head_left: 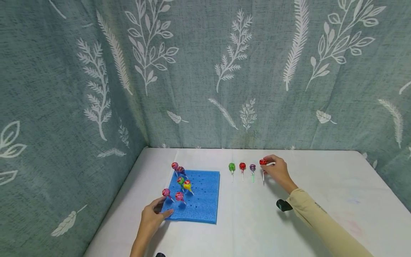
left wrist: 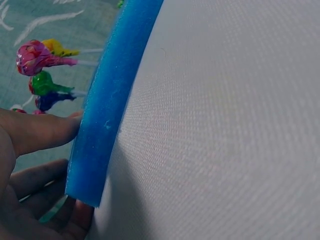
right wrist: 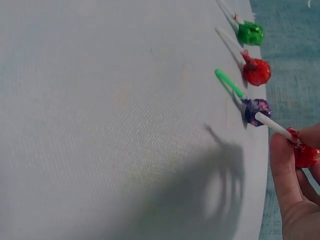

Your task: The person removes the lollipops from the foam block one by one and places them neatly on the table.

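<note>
A blue foam board (head_left: 203, 200) lies at the left of the table, with several wrapped lollipops standing tilted in it, among them a yellow one (head_left: 187, 184) and a pink one (head_left: 179, 196). My left hand (head_left: 151, 216) grips its near left corner; in the left wrist view the thumb presses the top face and the fingers curl at the edge. Over the table's far side, my right hand (head_left: 278, 172) pinches a red lollipop (right wrist: 306, 156) near its candy, the white stick pointing out. Left of that hand lie a purple lollipop (head_left: 252, 167), a red one (head_left: 242, 166) and a green one (head_left: 232, 166).
The white table (head_left: 257, 228) reaches a grey-green curtain (head_left: 199, 107) with white leaf prints at the back and left. Small holes dot the foam's surface. A dark strap-like piece (head_left: 284, 205) shows by the right sleeve.
</note>
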`<control>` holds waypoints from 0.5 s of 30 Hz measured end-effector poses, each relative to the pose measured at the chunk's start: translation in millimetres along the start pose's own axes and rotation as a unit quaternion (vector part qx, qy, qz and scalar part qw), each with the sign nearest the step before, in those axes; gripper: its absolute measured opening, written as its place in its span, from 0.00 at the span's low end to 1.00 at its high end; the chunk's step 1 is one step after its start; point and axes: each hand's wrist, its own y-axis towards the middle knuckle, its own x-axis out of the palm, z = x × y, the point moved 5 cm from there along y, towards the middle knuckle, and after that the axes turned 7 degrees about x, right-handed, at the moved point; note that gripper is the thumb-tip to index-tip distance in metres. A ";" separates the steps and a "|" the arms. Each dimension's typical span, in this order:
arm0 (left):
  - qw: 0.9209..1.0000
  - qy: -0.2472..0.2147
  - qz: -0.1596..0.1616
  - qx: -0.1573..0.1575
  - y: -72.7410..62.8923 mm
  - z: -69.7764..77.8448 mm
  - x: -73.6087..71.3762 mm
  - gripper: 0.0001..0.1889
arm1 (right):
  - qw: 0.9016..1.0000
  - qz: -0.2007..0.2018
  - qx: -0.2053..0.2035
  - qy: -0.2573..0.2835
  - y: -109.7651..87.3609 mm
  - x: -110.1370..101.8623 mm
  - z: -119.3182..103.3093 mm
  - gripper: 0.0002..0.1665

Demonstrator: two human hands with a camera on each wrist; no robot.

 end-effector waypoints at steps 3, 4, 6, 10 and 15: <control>1.000 0.000 -0.002 0.005 0.1 0.9 -0.2 0.31 | 1.000 0.001 0.001 -0.012 1.9 0.5 2.0 0.19; 1.000 0.000 -0.003 0.005 0.0 1.3 -0.4 0.31 | 1.000 0.001 0.001 -0.016 2.3 0.9 2.2 0.19; 1.000 0.001 -0.004 0.005 0.2 1.5 -0.6 0.32 | 1.000 -0.002 0.005 -0.023 3.7 2.0 3.4 0.19; 1.000 0.004 -0.003 0.001 -0.3 1.0 -1.6 0.32 | 0.999 -0.012 0.020 -0.042 7.0 5.5 6.2 0.20; 1.000 0.001 -0.001 0.006 -0.5 0.3 -2.2 0.31 | 0.997 -0.016 0.032 -0.066 9.8 7.9 10.4 0.20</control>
